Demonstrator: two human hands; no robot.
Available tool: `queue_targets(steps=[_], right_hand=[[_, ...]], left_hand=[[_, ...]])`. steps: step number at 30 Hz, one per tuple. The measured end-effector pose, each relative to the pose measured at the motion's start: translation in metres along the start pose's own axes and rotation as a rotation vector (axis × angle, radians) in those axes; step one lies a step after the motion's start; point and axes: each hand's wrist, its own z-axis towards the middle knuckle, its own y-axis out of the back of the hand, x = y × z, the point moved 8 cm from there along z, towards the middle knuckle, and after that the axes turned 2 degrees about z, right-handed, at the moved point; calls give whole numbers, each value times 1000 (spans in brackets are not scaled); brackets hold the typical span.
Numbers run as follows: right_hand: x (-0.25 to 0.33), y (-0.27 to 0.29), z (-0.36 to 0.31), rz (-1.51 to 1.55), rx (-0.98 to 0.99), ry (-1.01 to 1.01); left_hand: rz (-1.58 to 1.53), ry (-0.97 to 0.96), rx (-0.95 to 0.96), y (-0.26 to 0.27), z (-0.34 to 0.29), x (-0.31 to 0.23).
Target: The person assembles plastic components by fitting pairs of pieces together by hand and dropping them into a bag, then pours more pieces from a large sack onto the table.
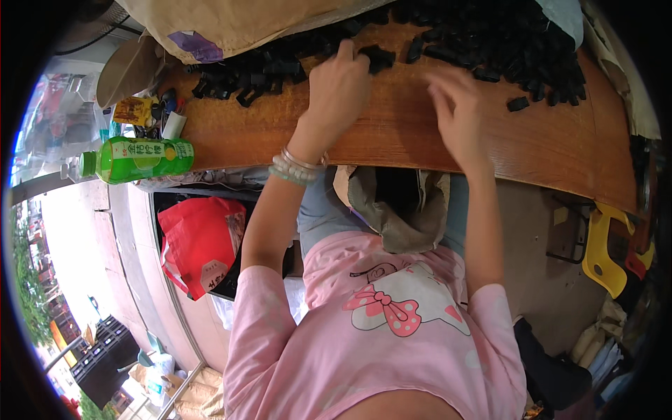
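Small black plastic parts lie heaped across the far side of the wooden table, with more of them at the far left. My left hand is over the table with its fingers curled closed, and bracelets circle that wrist. A black part shows right beside its fingertips; what lies inside the fingers is hidden. To the right, my right hand is above the tabletop, slightly blurred, its thumb apart from the bent fingers. Nothing shows between them. A single black part lies apart from the right heap.
A green drink bottle lies on its side at the table's left edge, beside a yellow packet. A large tan sack covers the far left. An open grey-brown bag sits at my lap. Below left is a red bag; a yellow stool stands right.
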Motion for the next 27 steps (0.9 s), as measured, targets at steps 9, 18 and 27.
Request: queue_targets(steps=[9,18,27], right_hand=[[-88,1,85,-622,-18,-303],[-97,1,66,-690,-91,58],[-34,-8,20,-435,-57,171]], left_hand=[[-636,400,170,12,-40,2],[-962,532,268,-7,-40,5],[-1258,589,56,-15,-55,-25]])
